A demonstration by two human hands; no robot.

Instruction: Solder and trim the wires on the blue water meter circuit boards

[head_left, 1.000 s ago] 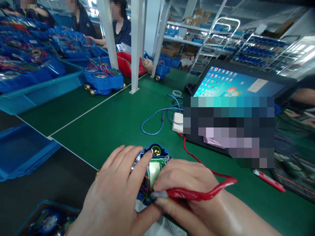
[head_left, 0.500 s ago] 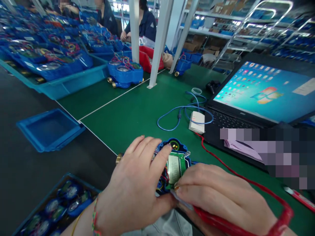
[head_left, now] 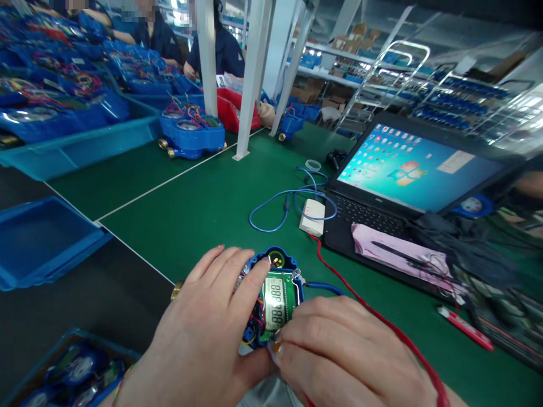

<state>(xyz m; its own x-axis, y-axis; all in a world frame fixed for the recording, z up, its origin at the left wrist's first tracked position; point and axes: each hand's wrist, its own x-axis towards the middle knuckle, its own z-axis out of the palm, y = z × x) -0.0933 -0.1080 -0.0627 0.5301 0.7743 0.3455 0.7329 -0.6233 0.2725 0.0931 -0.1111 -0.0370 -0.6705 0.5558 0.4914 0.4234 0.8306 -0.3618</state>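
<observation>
An open blue water meter (head_left: 278,251) with a brass fitting (head_left: 176,290) lies low in the middle of the head view. Its green circuit board (head_left: 289,294) carries an LCD (head_left: 274,302) that shows dark digits. My left hand (head_left: 212,322) is wrapped over the meter's left side, fingers on its top and thumb near its lower edge. At the board's lower corner, my right hand (head_left: 339,345) pinches the pale end of a red cable (head_left: 373,311). Fingers hide the exact contact. Red wires show beside the LCD.
The red cable runs from a white box (head_left: 313,217) with a blue cord (head_left: 271,230), beside a laptop (head_left: 373,212). A red-handled cutter (head_left: 466,329) lies right. Blue bins (head_left: 85,152) of meters stand left; white posts (head_left: 250,85) rise behind. Co-workers (head_left: 156,39) sit beyond.
Digits now show on the LCD, which looked blank before. The camera view has shifted, so the laptop and bins appear farther left. Both hands keep their hold at the meter.
</observation>
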